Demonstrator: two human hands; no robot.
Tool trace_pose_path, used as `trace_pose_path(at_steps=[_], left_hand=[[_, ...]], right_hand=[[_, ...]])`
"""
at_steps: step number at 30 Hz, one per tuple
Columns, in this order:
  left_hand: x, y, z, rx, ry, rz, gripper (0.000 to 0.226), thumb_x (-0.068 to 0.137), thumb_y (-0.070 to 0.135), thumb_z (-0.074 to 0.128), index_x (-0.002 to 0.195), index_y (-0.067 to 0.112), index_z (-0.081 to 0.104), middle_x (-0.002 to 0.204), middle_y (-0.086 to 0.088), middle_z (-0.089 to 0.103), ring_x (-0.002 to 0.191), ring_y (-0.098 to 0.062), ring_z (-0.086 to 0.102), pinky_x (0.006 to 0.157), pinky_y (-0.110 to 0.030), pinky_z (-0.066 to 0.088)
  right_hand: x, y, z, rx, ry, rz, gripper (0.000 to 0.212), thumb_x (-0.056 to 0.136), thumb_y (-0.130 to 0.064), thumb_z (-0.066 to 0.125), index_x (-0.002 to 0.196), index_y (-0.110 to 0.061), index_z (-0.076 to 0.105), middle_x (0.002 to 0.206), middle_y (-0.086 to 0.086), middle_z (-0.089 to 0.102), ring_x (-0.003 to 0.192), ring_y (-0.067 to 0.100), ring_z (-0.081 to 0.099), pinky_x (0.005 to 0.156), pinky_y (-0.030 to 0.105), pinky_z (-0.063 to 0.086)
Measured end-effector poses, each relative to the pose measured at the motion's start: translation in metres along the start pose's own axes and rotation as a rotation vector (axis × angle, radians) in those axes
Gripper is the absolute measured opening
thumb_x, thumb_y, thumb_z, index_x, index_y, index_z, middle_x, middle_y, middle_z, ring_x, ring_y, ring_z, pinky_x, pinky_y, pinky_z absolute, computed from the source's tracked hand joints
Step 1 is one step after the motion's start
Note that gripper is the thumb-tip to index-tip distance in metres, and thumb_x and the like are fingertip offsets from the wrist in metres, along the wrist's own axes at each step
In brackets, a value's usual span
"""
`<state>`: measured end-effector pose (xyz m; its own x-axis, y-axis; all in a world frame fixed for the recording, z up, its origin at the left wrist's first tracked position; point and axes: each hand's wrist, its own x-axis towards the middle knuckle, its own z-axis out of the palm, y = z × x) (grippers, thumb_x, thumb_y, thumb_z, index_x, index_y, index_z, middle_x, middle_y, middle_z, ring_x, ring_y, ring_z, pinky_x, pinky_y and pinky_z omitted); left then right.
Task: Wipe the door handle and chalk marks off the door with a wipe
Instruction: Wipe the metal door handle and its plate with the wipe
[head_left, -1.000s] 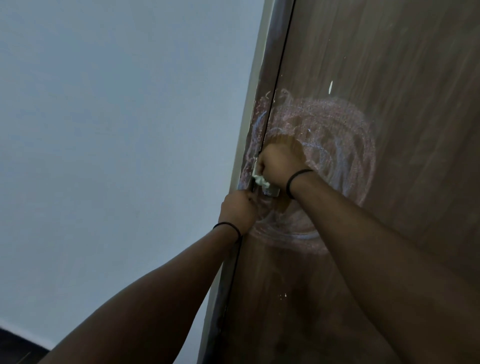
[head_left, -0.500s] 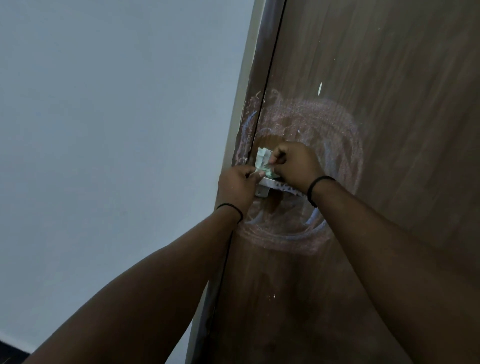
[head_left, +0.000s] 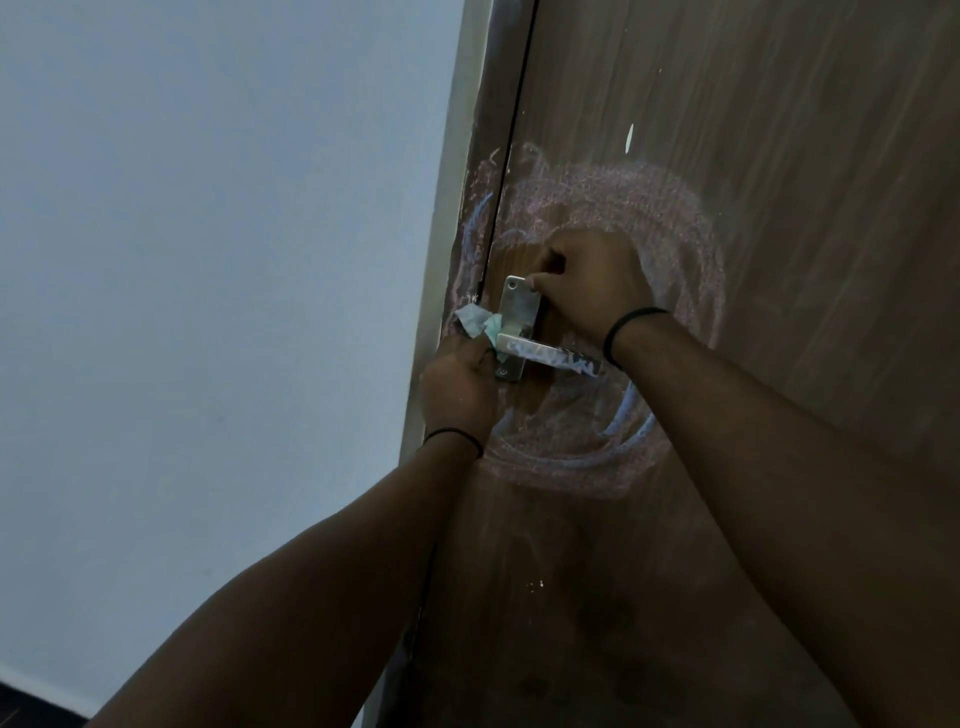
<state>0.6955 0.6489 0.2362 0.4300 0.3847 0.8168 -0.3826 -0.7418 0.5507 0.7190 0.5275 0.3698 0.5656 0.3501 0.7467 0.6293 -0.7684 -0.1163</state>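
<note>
L hand (head_left: 460, 387) fingers pinch crumpled wipe (head_left: 480, 323) w/ scrubbing reach at lever handle (head_left: 550, 357) base; R hand (head_left: 589, 283), fingers curled shut, steadies backplate (head_left: 519, 312) above.

It is dim here. The wall (head_left: 208, 260) looks pale and is the brightest part. My arms look very dark. The door (head_left: 779, 156) is a bit blurry, and its lines lean.

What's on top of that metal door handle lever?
Scribbled chalk marks cover the lever. The wipe, pinched by the left hand, touches its left end; the right wrist hides its far tip.
</note>
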Motion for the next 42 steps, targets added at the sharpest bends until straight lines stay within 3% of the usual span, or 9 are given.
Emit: trace_pose_path(at_steps=[6, 10, 14, 18, 24, 26, 31, 36, 42], left_hand=[[-0.009, -0.007, 0.007, 0.048, -0.038, -0.032, 0.017, 0.086, 0.007, 0.059, 0.092, 0.003, 0.075, 0.096, -0.017, 0.071, 0.082, -0.031, 0.066, 0.072, -0.033, 0.051], [-0.026, 0.001, 0.015, -0.061, -0.042, -0.349, 0.020, 0.090, 0.013, 0.058, 0.096, 0.006, 0.076, 0.096, -0.011, 0.074, 0.085, -0.023, 0.068, 0.076, -0.030, 0.055], [-0.029, 0.014, 0.026, -0.269, 0.074, -0.658, 0.016, 0.090, 0.013, 0.062, 0.096, 0.007, 0.076, 0.095, -0.009, 0.074, 0.088, -0.021, 0.068, 0.073, -0.019, 0.045], [-0.019, 0.011, 0.027, -0.260, 0.167, -0.587, 0.013, 0.091, 0.014, 0.061, 0.094, 0.010, 0.073, 0.098, -0.006, 0.072, 0.090, -0.020, 0.066, 0.074, -0.021, 0.045], [-0.014, 0.005, 0.025, -0.197, 0.195, -0.215, 0.013, 0.088, 0.004, 0.062, 0.095, 0.004, 0.072, 0.101, -0.013, 0.069, 0.094, -0.023, 0.062, 0.084, -0.031, 0.050], [-0.021, 0.002, 0.028, -0.176, 0.160, -0.235, 0.012, 0.089, 0.008, 0.062, 0.097, 0.005, 0.070, 0.105, -0.012, 0.068, 0.099, -0.025, 0.062, 0.086, -0.033, 0.050], [-0.026, 0.011, 0.032, -0.363, 0.158, -0.669, 0.011, 0.084, 0.019, 0.072, 0.088, 0.009, 0.071, 0.089, -0.008, 0.071, 0.079, -0.016, 0.064, 0.069, -0.024, 0.049], [-0.017, 0.032, 0.039, -0.901, 0.086, -1.162, 0.015, 0.083, 0.001, 0.072, 0.071, 0.005, 0.062, 0.080, -0.017, 0.067, 0.068, -0.029, 0.068, 0.068, -0.044, 0.060], [-0.013, 0.041, 0.038, -1.223, 0.201, -1.341, 0.004, 0.094, 0.002, 0.057, 0.097, -0.001, 0.057, 0.104, -0.028, 0.063, 0.066, -0.030, 0.063, 0.049, -0.033, 0.058]], right_hand=[[0.012, -0.003, 0.011, -0.001, -0.042, 0.031, 0.008, 0.077, -0.013, 0.077, 0.071, -0.017, 0.073, 0.079, 0.000, 0.072, 0.072, 0.011, 0.064, 0.069, 0.026, 0.053], [0.016, -0.003, 0.011, 0.059, -0.047, 0.088, 0.009, 0.071, -0.013, 0.082, 0.068, -0.015, 0.074, 0.076, -0.003, 0.071, 0.068, 0.005, 0.061, 0.067, 0.021, 0.047], [0.013, -0.002, 0.010, 0.087, -0.047, 0.121, 0.008, 0.072, -0.014, 0.082, 0.069, -0.014, 0.074, 0.075, -0.003, 0.072, 0.068, 0.007, 0.064, 0.068, 0.025, 0.053], [0.015, 0.001, 0.010, 0.075, -0.062, 0.114, 0.008, 0.072, -0.017, 0.082, 0.069, -0.015, 0.075, 0.075, -0.003, 0.072, 0.069, 0.006, 0.063, 0.068, 0.023, 0.050], [0.017, 0.002, 0.011, 0.077, -0.061, 0.097, 0.007, 0.073, -0.018, 0.082, 0.071, -0.015, 0.076, 0.075, -0.002, 0.072, 0.068, 0.006, 0.063, 0.067, 0.021, 0.048], [0.016, 0.003, 0.011, 0.090, -0.055, 0.103, 0.007, 0.073, -0.018, 0.082, 0.071, -0.015, 0.076, 0.075, -0.003, 0.071, 0.068, 0.007, 0.063, 0.067, 0.022, 0.049], [0.015, 0.002, 0.013, 0.088, -0.050, 0.104, 0.008, 0.074, -0.018, 0.081, 0.070, -0.015, 0.075, 0.075, -0.003, 0.071, 0.064, 0.003, 0.060, 0.062, 0.019, 0.046], [0.013, 0.002, 0.014, 0.102, -0.045, 0.123, 0.009, 0.073, -0.017, 0.082, 0.069, -0.016, 0.074, 0.073, -0.003, 0.071, 0.063, 0.002, 0.059, 0.058, 0.017, 0.043], [0.011, 0.000, 0.012, 0.115, -0.061, 0.134, 0.009, 0.074, -0.014, 0.081, 0.070, -0.012, 0.074, 0.076, 0.001, 0.071, 0.066, 0.008, 0.061, 0.063, 0.024, 0.046]])
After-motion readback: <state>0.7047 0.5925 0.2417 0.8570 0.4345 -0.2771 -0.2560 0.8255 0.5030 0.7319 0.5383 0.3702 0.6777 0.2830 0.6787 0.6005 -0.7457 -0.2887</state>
